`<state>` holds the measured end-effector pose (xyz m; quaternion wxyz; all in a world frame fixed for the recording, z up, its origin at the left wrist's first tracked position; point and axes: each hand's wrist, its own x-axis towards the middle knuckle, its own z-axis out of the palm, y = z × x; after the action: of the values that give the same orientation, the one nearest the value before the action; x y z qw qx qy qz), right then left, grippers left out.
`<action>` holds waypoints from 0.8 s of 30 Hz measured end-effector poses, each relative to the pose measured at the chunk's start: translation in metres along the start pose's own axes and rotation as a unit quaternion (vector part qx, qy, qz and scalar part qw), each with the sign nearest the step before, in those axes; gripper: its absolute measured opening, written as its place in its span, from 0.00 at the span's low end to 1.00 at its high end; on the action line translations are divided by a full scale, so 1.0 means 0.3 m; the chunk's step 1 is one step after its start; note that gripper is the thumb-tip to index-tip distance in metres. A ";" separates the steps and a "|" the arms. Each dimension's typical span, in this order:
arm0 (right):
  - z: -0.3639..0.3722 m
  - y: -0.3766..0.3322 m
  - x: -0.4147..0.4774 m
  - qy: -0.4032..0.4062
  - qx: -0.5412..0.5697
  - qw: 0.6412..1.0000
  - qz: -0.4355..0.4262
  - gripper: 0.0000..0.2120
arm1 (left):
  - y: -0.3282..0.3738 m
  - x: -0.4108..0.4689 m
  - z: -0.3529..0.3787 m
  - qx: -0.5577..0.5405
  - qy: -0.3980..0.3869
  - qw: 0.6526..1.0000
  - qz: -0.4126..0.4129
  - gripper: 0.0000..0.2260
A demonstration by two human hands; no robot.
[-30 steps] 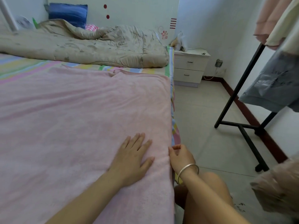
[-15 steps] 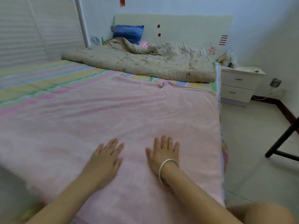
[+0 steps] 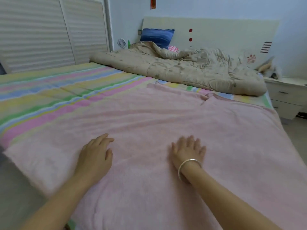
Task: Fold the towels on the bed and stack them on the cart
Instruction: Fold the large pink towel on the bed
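Far left, behind the bed (image 3: 25,83): slatted wardrobe (image 3: 41,34), doors closed. Across the left part of the bed: striped sheet (image 3: 66,100), uncovered. Left of centre: left hand (image 3: 95,156), palm down on the towel (image 3: 166,122), fingers straight and close together, gripping nothing. Towel: pink, unfolded, spread flat over the sheet across the near and right part of the bed, near left corner just left of the left hand, one small crease at the far edge. At the far end, left to right: small fan (image 3: 121,43), blue pillow (image 3: 157,36) against the headboard (image 3: 216,32), beige quilt (image 3: 182,68) bunched across the bed, well apart from both hands. Right of centre: right hand (image 3: 188,151), palm down on the towel, fingers straight and fanned, gripping nothing; silver bangle (image 3: 189,165) on the wrist. Between the hands: bare towel. Far right, beside the bed: white nightstand (image 3: 287,93) with drawers.
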<state>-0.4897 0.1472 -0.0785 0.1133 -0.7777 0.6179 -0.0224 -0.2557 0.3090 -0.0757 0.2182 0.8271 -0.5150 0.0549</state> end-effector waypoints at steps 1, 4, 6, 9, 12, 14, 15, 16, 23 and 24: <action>0.006 -0.020 0.045 -0.010 -0.002 0.999 0.030 0.32 | -0.022 0.035 0.010 0.000 -0.003 1.000 0.004 0.21; 0.074 -0.200 0.119 -0.016 -0.016 1.000 0.018 0.34 | -0.076 0.146 0.030 -0.013 -0.003 1.000 0.000 0.19; 0.126 -0.379 0.114 -0.025 -0.019 0.998 -0.059 0.34 | -0.113 0.233 0.028 -0.043 0.010 0.999 -0.017 0.17; 0.193 -0.602 -0.001 -0.041 -0.039 0.963 -0.264 0.31 | -0.155 0.347 0.002 -0.071 0.019 0.997 -0.031 0.16; 0.222 -0.682 -0.074 -0.058 0.018 0.897 -0.438 0.27 | -0.207 0.444 -0.037 -0.090 -0.025 0.995 -0.041 0.15; 0.197 -0.660 -0.026 -0.045 0.132 0.877 -0.459 0.25 | -0.245 0.494 -0.052 -0.099 -0.047 0.993 -0.040 0.13; 0.179 -0.642 0.020 -0.012 0.166 0.884 -0.437 0.28 | -0.263 0.517 -0.054 -0.104 -0.053 0.992 -0.036 0.13; 0.155 -0.618 0.080 0.028 0.169 0.905 -0.390 0.32 | -0.275 0.536 -0.053 -0.107 -0.061 0.992 -0.033 0.14; 0.064 -0.443 0.466 0.022 0.038 0.992 0.118 0.32 | -0.253 0.689 0.048 -0.113 -0.118 0.986 0.040 0.14; 0.070 -0.468 0.496 0.022 0.039 0.989 0.140 0.32 | -0.244 0.720 0.071 -0.117 -0.119 0.984 0.055 0.14</action>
<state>-0.3168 0.0363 -0.0858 0.1320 -0.6778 0.7217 -0.0474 -0.0942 0.1486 -0.0489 0.2470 0.7668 -0.5852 -0.0925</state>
